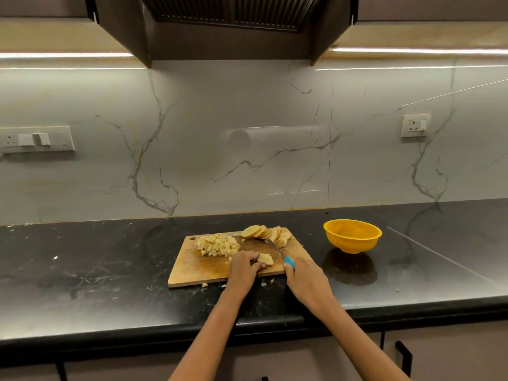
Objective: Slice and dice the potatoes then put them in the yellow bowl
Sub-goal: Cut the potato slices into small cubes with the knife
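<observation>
Head view hides my knife (277,250) handle inside my gripping right hand (305,281); left hand (243,266) pinches potato slices (265,259) near the cutting board (192,268) front edge.

head — worn, faces forward-down | wide, countertop (110,270) near | wall beyond

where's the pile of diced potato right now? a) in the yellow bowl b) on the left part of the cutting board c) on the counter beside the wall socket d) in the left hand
b: the diced potato lies heaped on the left part of the cutting board, away from the yellow bowl.
</observation>
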The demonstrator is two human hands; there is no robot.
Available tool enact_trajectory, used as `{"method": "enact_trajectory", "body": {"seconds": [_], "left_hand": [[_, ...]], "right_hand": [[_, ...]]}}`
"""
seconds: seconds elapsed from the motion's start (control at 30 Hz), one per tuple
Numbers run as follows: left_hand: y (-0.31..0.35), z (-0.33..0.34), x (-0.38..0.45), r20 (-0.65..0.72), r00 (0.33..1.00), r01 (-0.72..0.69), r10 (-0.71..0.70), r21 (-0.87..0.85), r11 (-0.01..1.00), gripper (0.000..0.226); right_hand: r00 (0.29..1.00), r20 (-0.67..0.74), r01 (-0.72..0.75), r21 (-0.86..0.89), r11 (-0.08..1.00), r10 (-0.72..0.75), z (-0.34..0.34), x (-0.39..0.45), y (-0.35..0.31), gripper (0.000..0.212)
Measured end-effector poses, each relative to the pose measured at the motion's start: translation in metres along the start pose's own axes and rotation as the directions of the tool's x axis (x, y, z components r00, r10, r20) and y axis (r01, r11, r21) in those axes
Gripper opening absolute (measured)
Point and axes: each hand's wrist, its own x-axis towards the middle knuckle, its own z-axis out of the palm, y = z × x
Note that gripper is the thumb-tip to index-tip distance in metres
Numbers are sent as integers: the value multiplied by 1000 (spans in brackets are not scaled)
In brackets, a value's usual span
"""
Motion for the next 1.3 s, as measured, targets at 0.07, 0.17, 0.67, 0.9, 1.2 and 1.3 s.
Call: {"method": "enact_trajectory", "body": {"seconds": [0.07, 0.17, 0.67, 0.9, 1.2, 1.3], "left_hand": [[1, 0, 0, 8, 1000, -6, 6, -8, 1000, 38], [3, -1, -1, 16, 1000, -11, 11, -28, 1000, 36], [0, 0, -1, 42, 998, -41, 43, -38, 998, 39], [-1, 2, -1, 50, 994, -96, 96, -7, 995, 29], [-2, 3, 1, 36, 994, -109, 108, 18, 994, 33], [-3, 2, 4, 48, 995, -89, 90, -4, 996, 34]], "right_hand": [[1000, -19, 0, 16, 1000, 1, 2, 1, 0, 35], [999, -47, 6, 14, 1000, -6, 4, 3, -5, 35], [997, -5, -79, -55, 995, 79, 3, -10, -20, 40], [990, 47, -126, -66, 990, 129, 3, -21, -26, 34], [982, 134, -110, -184, 977, 136, -4, -25, -36, 31], [972, 199, -72, -244, 967, 123, -6, -23, -43, 29]]}}
